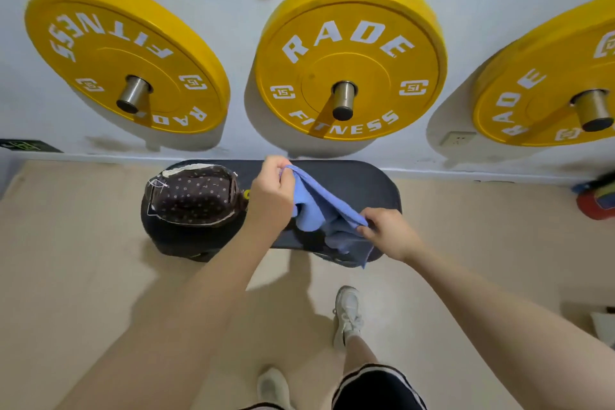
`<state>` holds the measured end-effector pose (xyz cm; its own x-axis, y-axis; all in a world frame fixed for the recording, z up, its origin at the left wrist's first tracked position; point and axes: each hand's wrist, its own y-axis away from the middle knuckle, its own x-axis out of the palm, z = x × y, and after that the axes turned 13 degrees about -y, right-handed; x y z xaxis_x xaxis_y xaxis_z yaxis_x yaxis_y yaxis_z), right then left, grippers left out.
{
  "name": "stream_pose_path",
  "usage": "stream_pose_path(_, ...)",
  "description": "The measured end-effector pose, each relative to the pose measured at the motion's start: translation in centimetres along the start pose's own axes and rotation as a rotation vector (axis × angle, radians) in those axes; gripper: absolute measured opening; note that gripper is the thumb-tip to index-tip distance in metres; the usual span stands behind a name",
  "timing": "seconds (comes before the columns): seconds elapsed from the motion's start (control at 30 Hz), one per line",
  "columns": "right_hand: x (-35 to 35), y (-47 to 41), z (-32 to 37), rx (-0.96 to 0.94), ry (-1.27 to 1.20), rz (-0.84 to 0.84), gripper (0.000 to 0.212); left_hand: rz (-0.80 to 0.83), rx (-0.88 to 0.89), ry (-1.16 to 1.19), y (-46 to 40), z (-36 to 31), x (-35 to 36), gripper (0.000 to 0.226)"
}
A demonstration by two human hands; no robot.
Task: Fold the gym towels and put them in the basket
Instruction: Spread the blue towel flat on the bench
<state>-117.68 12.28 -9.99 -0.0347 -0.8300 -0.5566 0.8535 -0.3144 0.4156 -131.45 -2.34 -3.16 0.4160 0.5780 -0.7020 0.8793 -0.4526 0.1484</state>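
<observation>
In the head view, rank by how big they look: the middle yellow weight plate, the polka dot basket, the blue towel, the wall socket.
1. Middle yellow weight plate
2. Polka dot basket and blue towel: too alike to rank
3. Wall socket

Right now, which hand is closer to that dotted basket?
Left. The left hand grips the towel right beside the basket; the right hand pinches the towel's other end, farther away.
</observation>
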Motion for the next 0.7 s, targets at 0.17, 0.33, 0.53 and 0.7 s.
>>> stream_pose_path(0.17,-0.8,-4.1,-2.8,0.168,0.012,0.024,0.040,0.026,-0.015,-0.150,-2.8,3.6,1.7,0.012)
stream_pose_path(0.33,0.8,-6.0,-4.4,0.379,-0.162,0.370,0.041,0.075,-0.050,-0.177,-3.3,7.5,4.4,0.011)
stream_pose_path(0.53,4.5,-12.1,-9.0,0.257,0.096,0.232,0.039,0.034,-0.002,-0.475,-6.0,15.3,10.9,0.015)
stream_pose_path(0.7,11.1,-21.0,-17.9,0.197,0.235,-0.155,0.029,0.009,0.064,-0.650,-12.4,24.5,19.4,0.020)
